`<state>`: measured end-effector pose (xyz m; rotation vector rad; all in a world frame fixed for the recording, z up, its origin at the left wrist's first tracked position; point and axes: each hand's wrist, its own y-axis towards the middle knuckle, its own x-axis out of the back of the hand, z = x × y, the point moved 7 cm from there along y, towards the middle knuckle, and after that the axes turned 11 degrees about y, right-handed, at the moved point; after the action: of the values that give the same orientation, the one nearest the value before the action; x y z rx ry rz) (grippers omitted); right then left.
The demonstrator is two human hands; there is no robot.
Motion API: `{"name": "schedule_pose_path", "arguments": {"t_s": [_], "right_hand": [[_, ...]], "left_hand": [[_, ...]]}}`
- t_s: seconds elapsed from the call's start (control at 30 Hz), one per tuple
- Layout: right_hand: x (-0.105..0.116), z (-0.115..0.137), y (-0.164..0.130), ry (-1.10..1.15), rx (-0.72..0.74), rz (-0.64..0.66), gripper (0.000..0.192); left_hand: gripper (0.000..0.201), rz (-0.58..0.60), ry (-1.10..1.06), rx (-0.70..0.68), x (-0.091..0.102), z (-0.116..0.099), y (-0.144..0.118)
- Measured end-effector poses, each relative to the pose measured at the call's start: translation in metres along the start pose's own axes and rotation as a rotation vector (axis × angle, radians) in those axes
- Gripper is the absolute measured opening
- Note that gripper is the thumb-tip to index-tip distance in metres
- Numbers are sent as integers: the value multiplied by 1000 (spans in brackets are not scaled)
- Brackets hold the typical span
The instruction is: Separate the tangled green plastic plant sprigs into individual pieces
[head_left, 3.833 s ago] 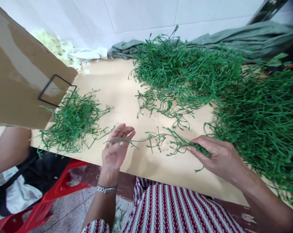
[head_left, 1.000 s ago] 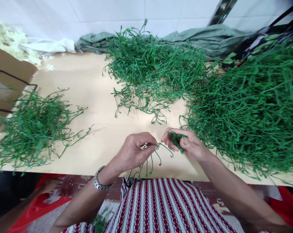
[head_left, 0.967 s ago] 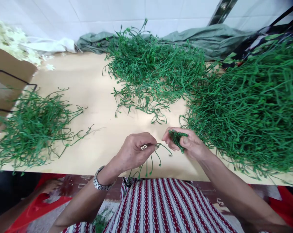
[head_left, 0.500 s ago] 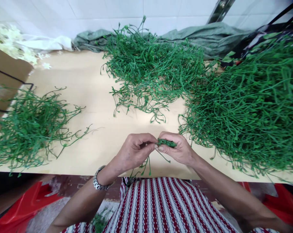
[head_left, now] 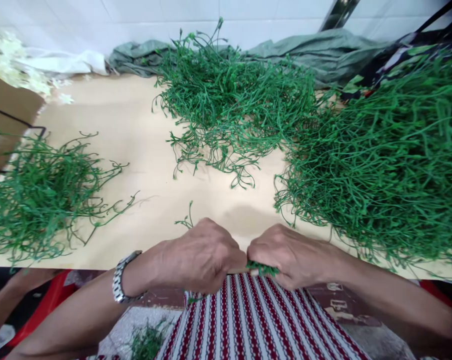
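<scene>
My left hand [head_left: 203,255], with a metal-band watch [head_left: 126,277] on its wrist, is closed in a fist near the table's front edge. Thin green stems [head_left: 189,220] poke out beyond its knuckles, and a bit of green shows below it. Knuckle to knuckle with it, my right hand [head_left: 289,252] is closed around a small bunch of short green pieces [head_left: 262,268]. My fingertips, and where the two hands meet, are mostly hidden. The stems look thin and branched, with small tips.
Loose green stems form a big heap [head_left: 383,165] at right, another pile [head_left: 233,90] at back and a smaller one [head_left: 42,195] at left. Grey-green cloth [head_left: 319,52] lies along the wall. A cardboard box [head_left: 8,100] stands left, near another person's arm [head_left: 12,297].
Both hands have come down toward me and turned knuckles up, from a fingertip pinch to closed fists. The stems at my left hand now point away, over the table.
</scene>
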<state>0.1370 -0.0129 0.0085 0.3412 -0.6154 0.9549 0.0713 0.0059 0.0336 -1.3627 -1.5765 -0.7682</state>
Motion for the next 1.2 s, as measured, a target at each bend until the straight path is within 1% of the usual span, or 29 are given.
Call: {"name": "schedule_pose_path", "arguments": {"t_s": [0.1,0.17,0.2,0.23,0.3,0.33,0.4,0.47,0.53,0.57,0.6,0.67,0.73,0.8,0.83,0.9,1.0,1.1,1.2], "right_hand": [[-2,18,-6,27,27,94,17],[4,27,-16,65,43,116,17],[9,29,-22,90,35,107,18],[16,29,-28,114,20,73,18],[34,21,-38,148,-39,-71,19],[43,17,-40,149,-46,-165,18],[52,7,-36,135,-48,-288,13],[56,-8,-25,184,-120,-434,9],[56,-29,-13,329,-249,-601,12],[52,-38,-8,421,-306,-660,16],[46,-46,-1,514,-344,-690,22],[33,-57,11,663,-368,-690,34],[25,-64,19,736,-351,-712,34],[22,-68,20,738,-334,-751,31],[22,-68,19,717,-334,-759,31],[24,-66,16,631,-345,-733,32],[29,-55,15,409,-310,-641,34],[30,-39,18,192,-183,-521,26],[28,-25,17,20,-72,-407,18]], "left_hand": [[18,24,-29,-93,6,-16,-5],[17,12,-81,-129,14,-21,-13],[18,14,-113,-125,19,-19,-18],[19,9,-143,-100,23,-16,-22],[25,-50,-208,1,32,-1,-27],[27,-119,-246,74,36,9,-27],[24,-282,-347,246,40,32,-24],[21,-395,-460,421,32,53,-16],[19,-481,-582,504,22,66,-6],[15,-528,-636,525,17,70,-2],[12,-579,-686,534,14,72,1],[7,-670,-791,544,10,76,3],[7,-720,-886,547,6,76,3],[6,-719,-926,547,4,75,2],[6,-707,-913,540,4,73,0],[4,-656,-822,518,6,70,-1],[7,-524,-543,491,10,62,-2],[13,-405,-215,451,12,51,-2],[22,-319,17,347,13,34,-5]]}}
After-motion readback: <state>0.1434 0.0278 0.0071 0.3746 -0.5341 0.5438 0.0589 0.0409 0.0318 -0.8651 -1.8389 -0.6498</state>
